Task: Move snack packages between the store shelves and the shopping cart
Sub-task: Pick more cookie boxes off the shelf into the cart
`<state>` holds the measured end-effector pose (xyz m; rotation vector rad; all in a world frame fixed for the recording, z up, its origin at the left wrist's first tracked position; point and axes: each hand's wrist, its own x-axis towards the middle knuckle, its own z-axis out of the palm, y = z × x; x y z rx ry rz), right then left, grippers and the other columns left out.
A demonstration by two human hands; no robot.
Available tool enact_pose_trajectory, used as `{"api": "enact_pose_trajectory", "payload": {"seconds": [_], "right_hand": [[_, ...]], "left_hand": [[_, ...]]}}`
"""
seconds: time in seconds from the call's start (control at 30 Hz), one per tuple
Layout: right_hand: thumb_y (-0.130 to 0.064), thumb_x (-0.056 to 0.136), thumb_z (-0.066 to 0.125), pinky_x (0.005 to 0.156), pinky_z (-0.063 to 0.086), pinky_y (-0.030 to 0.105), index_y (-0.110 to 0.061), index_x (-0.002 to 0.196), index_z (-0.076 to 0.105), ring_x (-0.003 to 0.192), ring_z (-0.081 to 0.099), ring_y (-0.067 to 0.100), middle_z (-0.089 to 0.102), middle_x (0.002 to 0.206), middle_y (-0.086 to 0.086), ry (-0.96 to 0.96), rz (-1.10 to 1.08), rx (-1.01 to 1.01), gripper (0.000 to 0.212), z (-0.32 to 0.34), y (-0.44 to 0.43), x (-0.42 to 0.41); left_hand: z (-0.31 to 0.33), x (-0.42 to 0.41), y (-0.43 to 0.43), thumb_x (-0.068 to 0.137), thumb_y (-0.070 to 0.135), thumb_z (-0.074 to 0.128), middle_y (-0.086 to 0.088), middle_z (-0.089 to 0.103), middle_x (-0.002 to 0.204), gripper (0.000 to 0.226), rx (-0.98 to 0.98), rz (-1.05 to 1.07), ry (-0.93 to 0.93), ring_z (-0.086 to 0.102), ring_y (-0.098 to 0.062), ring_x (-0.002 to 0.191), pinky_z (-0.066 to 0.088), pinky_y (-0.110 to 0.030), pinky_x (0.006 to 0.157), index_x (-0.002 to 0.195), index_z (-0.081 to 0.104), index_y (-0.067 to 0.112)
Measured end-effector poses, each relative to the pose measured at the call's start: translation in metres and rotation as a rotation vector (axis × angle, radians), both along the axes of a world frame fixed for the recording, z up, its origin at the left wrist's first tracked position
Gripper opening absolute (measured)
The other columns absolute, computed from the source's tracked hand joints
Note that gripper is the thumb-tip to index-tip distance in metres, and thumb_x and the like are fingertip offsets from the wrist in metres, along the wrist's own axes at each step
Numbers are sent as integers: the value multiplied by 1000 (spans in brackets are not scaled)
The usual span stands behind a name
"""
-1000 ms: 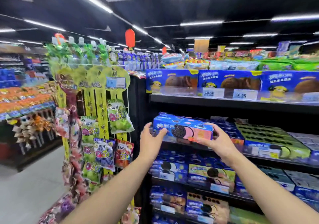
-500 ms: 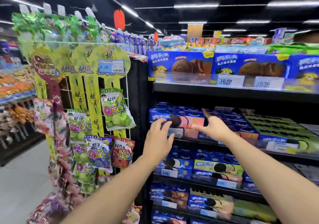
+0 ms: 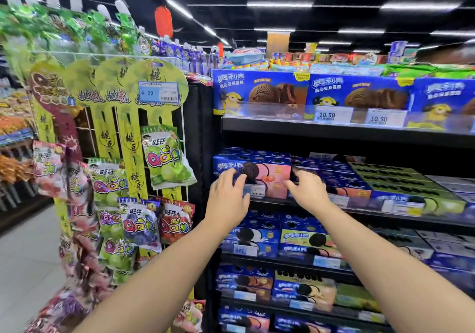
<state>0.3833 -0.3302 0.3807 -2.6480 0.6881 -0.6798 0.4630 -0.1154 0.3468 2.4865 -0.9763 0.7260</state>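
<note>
Head view: the blue-and-pink cookie box [image 3: 259, 176] sits at the left end of the second shelf [image 3: 385, 214], beneath the price tags. Left hand [image 3: 227, 199] and right hand [image 3: 307, 191], fingers spread and holding nothing, bracket its ends. Stiff, glossy cardboard, probably light; best gripped by the short ends.

A blue and pink cookie box [image 3: 267, 176] is seen at the left end of the second shelf [image 3: 359, 210]. Its front left is touched by the left hand [image 3: 228, 194], fingers spread; its right end is met by the right hand [image 3: 307, 190]. Candy bags [image 3: 167, 156] are hung on a rack beside the shelf's left edge.
</note>
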Motion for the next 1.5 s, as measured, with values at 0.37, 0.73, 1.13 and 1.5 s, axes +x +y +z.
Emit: {"api": "enact_pose_trajectory", "payload": {"seconds": [0.37,0.73,1.13,1.5], "right_hand": [[-42,100,53,94,40,46,-16,129,60,115,53,33,66,118,8,-65,-4,-270,40,-6,9,-26],[-33,99,56,90,42,43,-19,121,68,114,57,28,65,119,1,9,223,-317,30,-100,39,-105],[-33,98,52,94,43,45,-21,122,63,115,57,31,60,119,4,517,400,-21,29,-367,81,-231],[-52,99,46,115,32,54,-23,146,44,133,49,25,52,144,5,1043,473,227,56,-617,140,-333]], "left_hand": [[-5,-11,7,99,39,52,-13,29,158,54,95,0,25,25,-29,147,27,-46,119,147,42,17],[-78,-87,20,100,33,49,-7,49,141,41,212,-109,38,43,-28,135,38,-41,108,136,55,14],[-308,-213,54,98,31,48,-10,57,125,33,449,-172,441,53,-33,116,46,-45,94,119,62,11],[-560,-316,121,101,29,47,3,46,140,33,784,3,908,44,-23,133,36,-38,112,132,54,21]]}}
